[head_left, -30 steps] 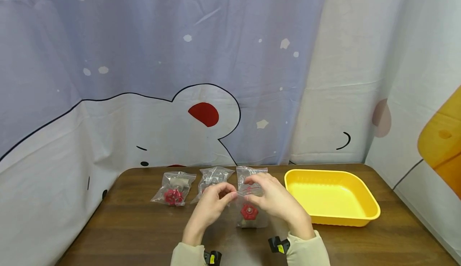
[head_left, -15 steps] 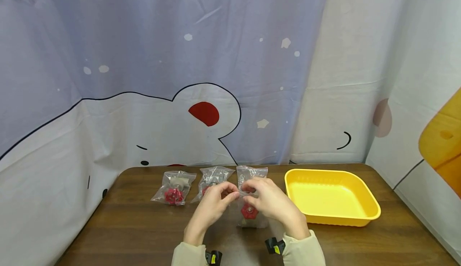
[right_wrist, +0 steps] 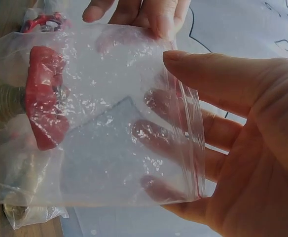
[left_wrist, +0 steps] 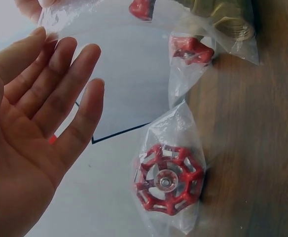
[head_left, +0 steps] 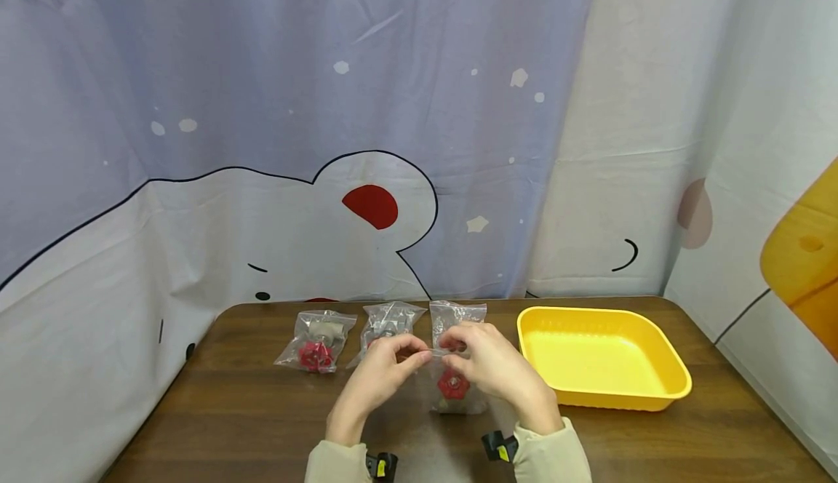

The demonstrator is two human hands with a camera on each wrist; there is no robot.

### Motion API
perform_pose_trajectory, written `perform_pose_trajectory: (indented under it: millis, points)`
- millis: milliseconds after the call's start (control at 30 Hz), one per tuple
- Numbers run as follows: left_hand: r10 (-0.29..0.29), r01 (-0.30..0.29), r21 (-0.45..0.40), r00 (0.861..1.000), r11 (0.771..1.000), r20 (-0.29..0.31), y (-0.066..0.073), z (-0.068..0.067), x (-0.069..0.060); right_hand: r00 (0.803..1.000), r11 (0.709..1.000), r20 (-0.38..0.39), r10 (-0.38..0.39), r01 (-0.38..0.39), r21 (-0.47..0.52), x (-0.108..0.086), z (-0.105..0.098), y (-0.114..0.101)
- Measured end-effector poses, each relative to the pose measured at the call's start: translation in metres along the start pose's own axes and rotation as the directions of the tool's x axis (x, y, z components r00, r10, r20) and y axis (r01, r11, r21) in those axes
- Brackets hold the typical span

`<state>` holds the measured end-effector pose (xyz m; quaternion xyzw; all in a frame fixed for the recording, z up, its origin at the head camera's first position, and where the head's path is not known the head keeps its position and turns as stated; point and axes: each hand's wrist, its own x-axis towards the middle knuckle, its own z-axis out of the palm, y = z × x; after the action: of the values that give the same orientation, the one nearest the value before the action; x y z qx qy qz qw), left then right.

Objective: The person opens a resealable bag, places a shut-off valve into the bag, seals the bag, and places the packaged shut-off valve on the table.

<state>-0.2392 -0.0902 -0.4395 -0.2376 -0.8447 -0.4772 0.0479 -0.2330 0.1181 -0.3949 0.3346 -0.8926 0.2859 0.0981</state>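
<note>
Both hands hold a clear zip-top bag [right_wrist: 109, 118] upright by its red-lined zip edge. Inside it is a brass valve with a red handwheel [head_left: 454, 383]. My left hand [head_left: 376, 381] pinches the bag's left top corner between thumb and forefinger; the other fingers spread loosely in the left wrist view. At the zip, my right hand [head_left: 500, 370] has its thumb on the near face and its fingers behind the film, seen through it in the right wrist view. Whether the zip is fully sealed I cannot tell.
Behind the held bag lies another clear bag [head_left: 452, 312], largely hidden. Two more bagged red-wheeled valves sit at left: one bag [head_left: 325, 330] and a middle bag [head_left: 393, 316]. A yellow tray [head_left: 609, 399] stands at right on the wooden table [head_left: 249, 425]. A printed curtain hangs behind.
My right hand has shifted slightly left along the bag's top, its thumb and fingers closer together. The left hand keeps its corner, moving only slightly. Bags and tray stay put.
</note>
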Motion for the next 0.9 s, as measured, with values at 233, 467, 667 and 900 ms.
perform_pose_trajectory:
  millis: [233,467,667,900]
  points:
    - [0.03,-0.03,0.031,0.999,0.999,-0.018,-0.001,-0.001,-0.001,1.0,1.0,-0.005,0.006,-0.006,-0.023,0.0,-0.001,0.0]
    - [0.081,-0.08,0.026,0.996,0.996,-0.03,0.0,0.0,-0.001,0.999,0.997,-0.034,0.012,-0.015,-0.07,0.001,0.002,-0.004]
    - [0.112,-0.111,0.02,0.993,0.994,-0.034,0.001,0.0,-0.001,0.998,0.991,-0.063,0.016,-0.025,-0.133,0.004,0.007,-0.01]
    - [0.108,-0.108,0.015,0.994,0.994,-0.031,0.001,-0.001,-0.001,0.996,0.985,-0.089,0.005,-0.02,-0.169,0.005,0.011,-0.014]
